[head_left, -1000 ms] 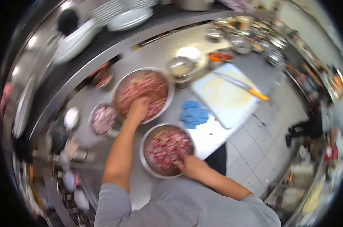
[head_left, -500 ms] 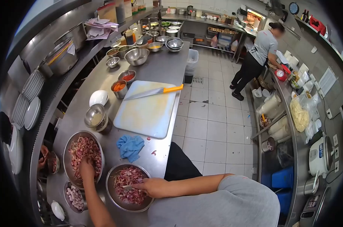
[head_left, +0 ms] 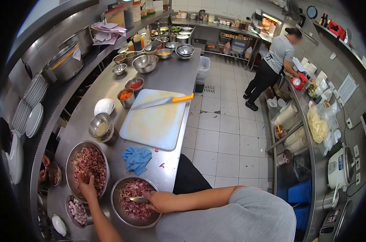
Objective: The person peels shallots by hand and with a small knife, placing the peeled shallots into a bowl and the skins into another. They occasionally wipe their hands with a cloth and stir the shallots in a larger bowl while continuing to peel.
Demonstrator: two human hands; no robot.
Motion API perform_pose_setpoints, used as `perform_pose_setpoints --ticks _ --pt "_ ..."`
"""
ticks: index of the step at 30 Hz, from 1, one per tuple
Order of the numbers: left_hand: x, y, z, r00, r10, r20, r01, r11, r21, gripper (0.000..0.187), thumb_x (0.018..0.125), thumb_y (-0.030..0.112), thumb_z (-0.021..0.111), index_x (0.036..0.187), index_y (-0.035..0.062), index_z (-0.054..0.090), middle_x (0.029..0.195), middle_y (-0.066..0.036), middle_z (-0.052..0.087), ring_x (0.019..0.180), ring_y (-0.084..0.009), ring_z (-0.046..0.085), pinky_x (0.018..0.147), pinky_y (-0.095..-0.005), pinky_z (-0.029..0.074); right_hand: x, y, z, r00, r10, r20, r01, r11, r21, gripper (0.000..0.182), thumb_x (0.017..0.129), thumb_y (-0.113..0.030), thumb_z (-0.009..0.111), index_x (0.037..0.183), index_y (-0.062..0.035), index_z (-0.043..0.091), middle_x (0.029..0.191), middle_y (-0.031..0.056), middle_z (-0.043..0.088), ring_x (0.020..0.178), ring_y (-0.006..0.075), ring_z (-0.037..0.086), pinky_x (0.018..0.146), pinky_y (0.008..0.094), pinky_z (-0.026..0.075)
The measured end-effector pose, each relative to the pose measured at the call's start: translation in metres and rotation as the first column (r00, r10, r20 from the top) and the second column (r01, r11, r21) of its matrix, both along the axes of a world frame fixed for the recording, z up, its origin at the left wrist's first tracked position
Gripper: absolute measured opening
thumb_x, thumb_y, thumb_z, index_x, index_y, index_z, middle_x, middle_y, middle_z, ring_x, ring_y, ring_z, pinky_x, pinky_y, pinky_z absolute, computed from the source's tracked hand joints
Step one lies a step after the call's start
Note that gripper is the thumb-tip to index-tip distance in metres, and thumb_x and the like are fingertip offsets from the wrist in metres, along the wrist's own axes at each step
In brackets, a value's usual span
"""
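Right hand (head_left: 162,201): clamped on small knife (head_left: 138,199) over steel bowl (head_left: 118,213). Left hand (head_left: 88,187): partly open, fingers at red pieces (head_left: 90,159).

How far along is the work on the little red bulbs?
Looks done: pale, seemingly peeled bulbs in the small bowl.
In hand: right hand grips a small knife over the near bowl; left hand reaches into the big bowl.
Probably left: the big bowl's heap of red bulbs, stringy bits among them. Near bowl's mix: can't tell.
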State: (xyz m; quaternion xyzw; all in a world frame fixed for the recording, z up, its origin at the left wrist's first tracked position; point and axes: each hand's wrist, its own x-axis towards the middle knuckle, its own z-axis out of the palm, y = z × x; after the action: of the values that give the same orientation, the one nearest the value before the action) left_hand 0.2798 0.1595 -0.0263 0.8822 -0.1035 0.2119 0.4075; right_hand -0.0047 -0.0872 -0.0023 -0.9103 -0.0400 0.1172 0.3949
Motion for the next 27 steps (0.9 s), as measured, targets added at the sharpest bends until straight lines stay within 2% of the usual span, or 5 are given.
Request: perform_pose_setpoints --ticks 3,7,9,12,27 --pt "0.011 0.026 -0.004 0.911 0.132 -0.39 0.146 0.782 0.606 0.053 0.076 0.009 0.077 0.123 -0.0049 0.058 0.116 -0.024 0.067 0.109 -0.0348 0.064 0.095 -0.0398 0.049 -0.002 -0.001 0.0 1.0 -0.007 0.008 0.007 1.0 0.001 0.06 0.098 -0.032 0.056 0.143 0.0035 0.037 0.111 0.0275 0.061 0.094 0.0442 0.066 0.082 0.0505 0.052" --pt "0.032 0.047 -0.028 0.897 0.092 -0.432 0.278 0.643 0.714 0.056 0.075 0.008 0.079 0.125 -0.0042 0.055 0.112 -0.021 0.067 0.098 -0.0333 0.067 0.085 -0.042 0.055 -0.003 -0.001 -0.006 1.0 -0.005 0.023 0.004 1.0 0.014 0.061 0.098 -0.031 0.056 0.144 0.0037 0.036 0.111 0.0265 0.061 0.095 0.0439 0.065 0.082 0.0502 0.052" --pt "0.026 0.046 -0.007 0.654 -0.068 -0.753 0.341 0.915 0.214 0.049 0.073 0.005 0.077 0.118 -0.0005 0.061 0.097 -0.014 0.068 0.081 -0.0285 0.068 0.069 -0.0424 0.057 -0.004 0.0 -0.005 1.0 0.001 0.026 -0.001 1.0 0.012 0.061 0.098 -0.031 0.056 0.144 0.0034 0.036 0.111 0.0264 0.061 0.094 0.044 0.065 0.082 0.0503 0.053" --pt "0.028 0.057 -0.008 0.584 -0.182 -0.791 0.31 0.951 0.011 0.047 0.074 -0.002 0.074 0.119 0.0002 0.059 0.095 -0.012 0.065 0.072 -0.0235 0.066 0.056 -0.0374 0.057 -0.006 0.0 0.002 1.0 0.004 0.021 -0.004 1.0 0.007 0.059 0.098 -0.03 0.056 0.145 0.0019 0.037 0.112 0.0262 0.061 0.094 0.0437 0.066 0.081 0.0505 0.052" --pt "0.027 0.062 -0.024 0.951 -0.106 -0.289 0.256 0.797 0.548 0.022 0.087 0.018 0.066 0.097 -0.0009 0.072 0.088 -0.021 0.07 0.083 -0.0374 0.067 0.079 -0.0423 0.053 -0.005 -0.008 0.005 0.977 0.212 -0.023 -0.213 0.975 -0.063 0.063 0.09 -0.013 0.059 0.149 -0.0049 0.037 0.096 0.0243 0.068 0.088 0.0401 0.068 0.076 0.0502 0.053"
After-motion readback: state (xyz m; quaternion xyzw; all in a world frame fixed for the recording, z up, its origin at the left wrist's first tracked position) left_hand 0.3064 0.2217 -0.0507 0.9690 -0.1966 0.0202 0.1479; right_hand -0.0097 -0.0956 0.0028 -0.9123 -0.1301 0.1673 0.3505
